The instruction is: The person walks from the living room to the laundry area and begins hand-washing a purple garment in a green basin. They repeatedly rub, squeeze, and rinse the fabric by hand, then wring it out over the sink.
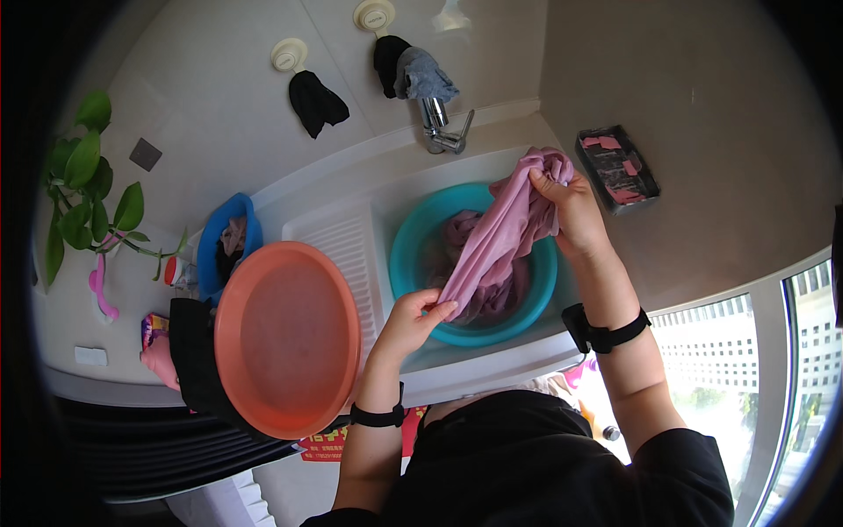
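Note:
Between my two hands a pink cloth garment (pixel 490 240) is stretched over a teal plastic basin (pixel 403 290). My left hand (pixel 416 316) pinches its lower end near the basin's front left rim. Higher up on the right, my right hand (pixel 574 211) grips the bunched upper part, thumb on top. The lower folds of the pink cloth hang into the basin, where more wet pinkish fabric (pixel 459 226) lies. The basin stands in a white laundry sink (pixel 408 188), below a chrome faucet (pixel 442 135).
Left of the sink's ribbed washboard (pixel 329 253) stands an orange basin (pixel 293 329) with cloudy liquid. Behind it is a blue basket (pixel 205 247) holding cloths. A soap tray (pixel 618 170) hangs on the right wall. Black cloths (pixel 316 105) hang from wall hooks; a potted plant (pixel 82 178) trails at left.

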The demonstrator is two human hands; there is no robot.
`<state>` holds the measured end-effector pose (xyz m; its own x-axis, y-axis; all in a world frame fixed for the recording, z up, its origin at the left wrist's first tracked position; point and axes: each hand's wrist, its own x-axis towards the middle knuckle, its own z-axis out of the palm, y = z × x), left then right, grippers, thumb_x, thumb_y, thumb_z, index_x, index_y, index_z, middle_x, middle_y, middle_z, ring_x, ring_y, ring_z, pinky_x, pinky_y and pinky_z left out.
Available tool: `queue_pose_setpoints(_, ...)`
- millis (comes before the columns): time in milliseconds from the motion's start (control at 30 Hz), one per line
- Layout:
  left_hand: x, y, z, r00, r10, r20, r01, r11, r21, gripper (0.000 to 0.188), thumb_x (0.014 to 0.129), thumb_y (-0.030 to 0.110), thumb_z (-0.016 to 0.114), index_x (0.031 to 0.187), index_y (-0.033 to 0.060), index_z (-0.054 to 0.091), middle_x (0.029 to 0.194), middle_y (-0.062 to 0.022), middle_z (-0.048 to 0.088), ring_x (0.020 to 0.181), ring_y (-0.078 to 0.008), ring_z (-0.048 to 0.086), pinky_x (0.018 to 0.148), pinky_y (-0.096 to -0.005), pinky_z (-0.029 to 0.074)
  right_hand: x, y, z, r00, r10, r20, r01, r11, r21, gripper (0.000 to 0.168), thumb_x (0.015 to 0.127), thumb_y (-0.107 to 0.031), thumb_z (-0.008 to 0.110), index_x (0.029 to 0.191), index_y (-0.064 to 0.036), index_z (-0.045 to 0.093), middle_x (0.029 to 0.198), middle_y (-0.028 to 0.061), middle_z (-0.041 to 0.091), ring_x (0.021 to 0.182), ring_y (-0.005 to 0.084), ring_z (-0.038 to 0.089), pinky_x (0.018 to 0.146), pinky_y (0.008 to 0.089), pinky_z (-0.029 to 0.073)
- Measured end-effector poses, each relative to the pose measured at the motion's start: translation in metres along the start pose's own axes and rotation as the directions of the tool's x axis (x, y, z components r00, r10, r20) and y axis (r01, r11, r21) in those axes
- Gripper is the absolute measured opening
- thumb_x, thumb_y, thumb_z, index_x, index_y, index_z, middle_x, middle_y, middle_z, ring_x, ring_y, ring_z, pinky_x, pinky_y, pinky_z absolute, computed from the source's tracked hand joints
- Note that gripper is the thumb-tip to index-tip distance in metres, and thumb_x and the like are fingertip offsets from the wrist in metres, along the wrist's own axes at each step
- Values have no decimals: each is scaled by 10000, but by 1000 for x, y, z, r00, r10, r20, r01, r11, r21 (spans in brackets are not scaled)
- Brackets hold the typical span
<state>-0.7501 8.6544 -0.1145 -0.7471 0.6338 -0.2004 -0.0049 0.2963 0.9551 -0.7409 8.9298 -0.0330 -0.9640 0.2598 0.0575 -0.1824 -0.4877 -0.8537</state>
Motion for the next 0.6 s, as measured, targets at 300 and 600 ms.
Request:
queue_pose_setpoints(300,14,63,2,902,320,-288,-367,922,-126,157,1002,145,553,942,0,567,817,26,553,748,-60,479,659,-221,413,-23,24,19,918,151,366,46,878,-477,344,793,-159,811,1059,-12,649,939,27,679,886,103,592,838,286,483)
queue_pose_setpoints(600,16,68,8,938,281,-201,-287,958,0,318,780,135,812,978,8,599,827,-61,651,766,-126,610,716,-274,501,-25,51,21,915,199,351,-31,902,-432,226,832,-127,763,1016,-23,683,875,20,684,853,111,591,847,285,472)
